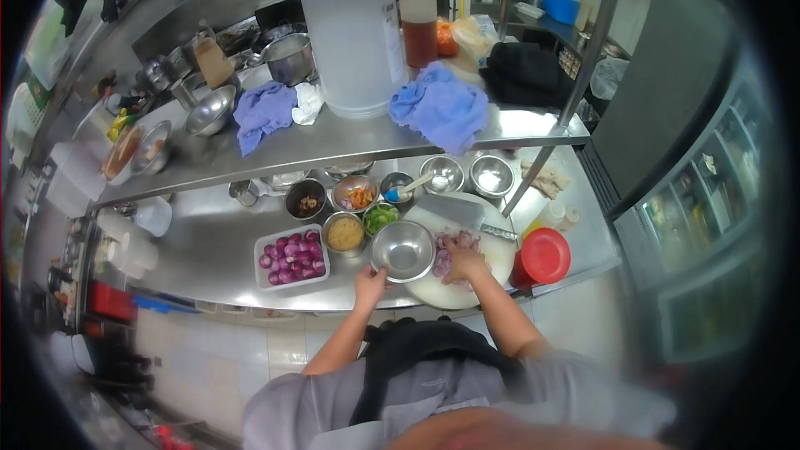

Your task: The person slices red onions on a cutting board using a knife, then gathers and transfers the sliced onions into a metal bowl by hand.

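My left hand (370, 287) grips the near left rim of an empty steel bowl (403, 251), which overlaps the left edge of a round white cutting board (433, 290). Over the chopped purple onion (442, 263) on the board rests my right hand (463, 263), its fingers spread apart and touching the pieces. A cleaver (454, 210) lies flat across the back of the board, its handle pointing right. Left of the bowl is a white tray of peeled purple onions (292, 258).
Small bowls of yellow paste (344, 233), green slices (381, 218) and orange pieces (358, 197) stand behind the bowl. A red-lidded container (545, 256) is right of the board. Above runs a steel shelf (333, 138) bearing a large white bucket (352, 50) and blue cloths (442, 107).
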Demonstrator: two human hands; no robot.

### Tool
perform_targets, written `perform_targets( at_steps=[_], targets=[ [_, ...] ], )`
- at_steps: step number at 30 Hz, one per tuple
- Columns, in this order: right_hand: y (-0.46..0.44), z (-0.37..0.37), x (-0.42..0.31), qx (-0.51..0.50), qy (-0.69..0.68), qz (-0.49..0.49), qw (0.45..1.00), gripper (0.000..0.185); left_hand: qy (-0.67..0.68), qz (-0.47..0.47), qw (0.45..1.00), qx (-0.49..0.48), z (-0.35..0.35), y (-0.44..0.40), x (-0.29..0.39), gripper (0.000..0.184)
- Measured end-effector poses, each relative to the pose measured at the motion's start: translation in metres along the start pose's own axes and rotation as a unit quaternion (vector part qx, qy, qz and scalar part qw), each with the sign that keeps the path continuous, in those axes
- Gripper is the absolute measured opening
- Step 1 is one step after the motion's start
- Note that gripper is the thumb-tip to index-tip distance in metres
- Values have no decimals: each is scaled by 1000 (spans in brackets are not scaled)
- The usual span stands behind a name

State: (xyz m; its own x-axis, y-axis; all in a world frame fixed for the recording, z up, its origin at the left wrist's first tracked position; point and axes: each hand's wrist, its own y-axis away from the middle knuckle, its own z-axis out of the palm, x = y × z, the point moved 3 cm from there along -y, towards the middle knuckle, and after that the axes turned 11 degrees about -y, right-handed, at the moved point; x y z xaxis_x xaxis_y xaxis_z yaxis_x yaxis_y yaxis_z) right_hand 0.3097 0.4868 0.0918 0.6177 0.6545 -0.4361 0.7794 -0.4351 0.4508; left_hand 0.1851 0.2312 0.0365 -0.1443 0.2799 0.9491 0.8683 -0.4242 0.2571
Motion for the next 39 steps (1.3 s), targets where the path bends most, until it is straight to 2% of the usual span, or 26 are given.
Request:
perform_targets(
  at_steps=[10, 12, 14, 22, 30, 39],
  targets=[
    [2, -7, -9, -29, 12, 11, 999, 134, -9, -7, 1000, -5, 0, 0, -1, 25],
    [-1, -8, -5, -9, 20, -8, 1000, 128, -6, -7, 1000, -5, -1, 0, -1, 26],
    [-3, -9, -3, -10, 19, -12, 1000, 127, -17, -1, 1000, -9, -1, -2, -2, 33],
    [-5, -12, -5, -26, 19, -6, 999, 124, -13, 8, 1000, -10, -2, -1, -1, 28],
    [-10, -9, -1, 13, 29, -28, 999, 108, -10, 10, 1000, -16, -2, -2, -3, 26],
    [-6, -11, -1, 27, 1, -51, 998, 102, -19, 2, 1000, -15, -1, 0, -2, 26]
  ],
)
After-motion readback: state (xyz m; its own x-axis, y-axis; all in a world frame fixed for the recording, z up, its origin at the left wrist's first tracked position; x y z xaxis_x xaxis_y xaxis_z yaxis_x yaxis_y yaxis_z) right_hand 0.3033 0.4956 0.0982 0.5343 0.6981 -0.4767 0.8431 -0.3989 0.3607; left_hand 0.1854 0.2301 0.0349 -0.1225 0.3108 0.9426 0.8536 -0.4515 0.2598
